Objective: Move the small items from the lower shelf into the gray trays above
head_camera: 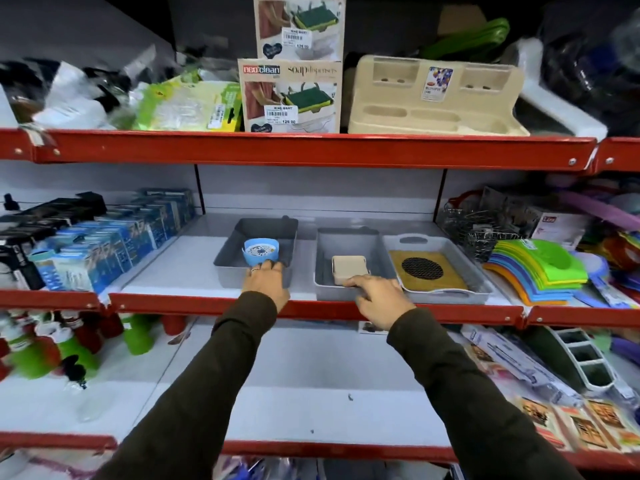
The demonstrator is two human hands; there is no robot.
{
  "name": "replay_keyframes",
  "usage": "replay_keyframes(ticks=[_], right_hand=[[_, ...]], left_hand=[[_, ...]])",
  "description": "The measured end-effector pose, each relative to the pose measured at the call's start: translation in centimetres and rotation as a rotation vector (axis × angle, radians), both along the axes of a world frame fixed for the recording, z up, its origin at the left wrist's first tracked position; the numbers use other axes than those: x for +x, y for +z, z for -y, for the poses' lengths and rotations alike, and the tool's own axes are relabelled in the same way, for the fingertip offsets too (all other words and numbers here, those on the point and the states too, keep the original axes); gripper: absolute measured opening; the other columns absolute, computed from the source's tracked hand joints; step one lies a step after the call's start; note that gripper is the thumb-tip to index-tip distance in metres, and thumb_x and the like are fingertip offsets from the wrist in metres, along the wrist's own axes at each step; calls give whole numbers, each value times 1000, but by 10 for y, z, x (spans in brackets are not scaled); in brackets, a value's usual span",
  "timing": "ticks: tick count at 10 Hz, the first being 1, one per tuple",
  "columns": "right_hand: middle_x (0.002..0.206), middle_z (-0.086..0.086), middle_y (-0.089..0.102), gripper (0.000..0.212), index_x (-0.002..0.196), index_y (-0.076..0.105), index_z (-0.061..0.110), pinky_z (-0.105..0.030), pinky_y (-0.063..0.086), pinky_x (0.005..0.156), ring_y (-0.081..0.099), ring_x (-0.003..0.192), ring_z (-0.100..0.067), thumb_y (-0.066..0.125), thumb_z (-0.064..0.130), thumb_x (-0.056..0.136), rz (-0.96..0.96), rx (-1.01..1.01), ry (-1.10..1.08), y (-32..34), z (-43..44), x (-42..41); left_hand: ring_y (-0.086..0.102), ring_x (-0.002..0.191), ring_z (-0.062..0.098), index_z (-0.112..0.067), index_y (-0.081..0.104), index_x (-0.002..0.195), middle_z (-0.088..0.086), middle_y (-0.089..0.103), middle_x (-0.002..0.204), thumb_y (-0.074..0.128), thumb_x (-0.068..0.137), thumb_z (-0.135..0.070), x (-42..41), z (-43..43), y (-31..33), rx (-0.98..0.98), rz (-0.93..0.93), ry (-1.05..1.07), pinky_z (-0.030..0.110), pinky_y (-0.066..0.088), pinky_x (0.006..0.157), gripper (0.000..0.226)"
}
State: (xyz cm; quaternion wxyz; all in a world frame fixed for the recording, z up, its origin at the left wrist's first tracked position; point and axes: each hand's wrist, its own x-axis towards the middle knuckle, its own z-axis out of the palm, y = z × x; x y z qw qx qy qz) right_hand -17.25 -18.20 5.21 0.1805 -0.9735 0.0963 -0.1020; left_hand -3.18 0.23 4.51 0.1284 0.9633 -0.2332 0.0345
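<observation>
Three gray trays stand side by side on the middle shelf. The left tray (pixel 266 226) holds a tilted light-blue cup (pixel 260 251). My left hand (pixel 266 283) reaches over this tray's front rim with its fingertips closed on the cup's base. In the middle tray (pixel 341 238) lies a beige soap box (pixel 348 269). My right hand (pixel 379 296) rests on that tray's front rim, fingers apart, index fingertip touching the box's front edge. The paler right tray (pixel 446 295) contains a yellow-brown mat with a black round mesh (pixel 421 269).
Blue boxes (pixel 104 244) crowd the shelf left of the trays; wire baskets (pixel 474 226) and coloured plastic pieces (pixel 540 268) stand at the right. The lower shelf (pixel 294 375) has green and red bottles (pixel 69 341) at the left and packaged goods (pixel 540 368) at the right.
</observation>
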Motion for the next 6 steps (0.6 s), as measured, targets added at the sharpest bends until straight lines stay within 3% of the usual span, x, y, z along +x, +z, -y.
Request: replay_keyframes(ticks=[4, 5, 6], right_hand=[[139, 3, 57, 41, 127, 56, 30, -41, 28, 109, 49, 129, -23, 42, 20, 89, -17, 9, -36, -2, -6, 0], [136, 3, 59, 42, 125, 58, 32, -41, 22, 107, 45, 129, -22, 43, 20, 87, 63, -67, -43, 2, -7, -4], [130, 8, 61, 40, 122, 60, 31, -42, 18, 108, 44, 128, -16, 46, 22, 85, 390, -173, -159, 23, -7, -9]], left_hand=[[49, 128, 36, -17, 53, 134, 13, 52, 139, 46, 86, -16, -49, 4, 7, -90, -37, -98, 43, 41, 111, 49], [49, 130, 34, -20, 51, 137, 9, 51, 142, 44, 90, -20, -55, 2, 17, -41, -27, -105, 43, 43, 106, 47], [54, 123, 29, -22, 52, 135, 5, 57, 135, 41, 93, -26, -60, 5, 33, -90, 187, -80, 42, 49, 94, 43]])
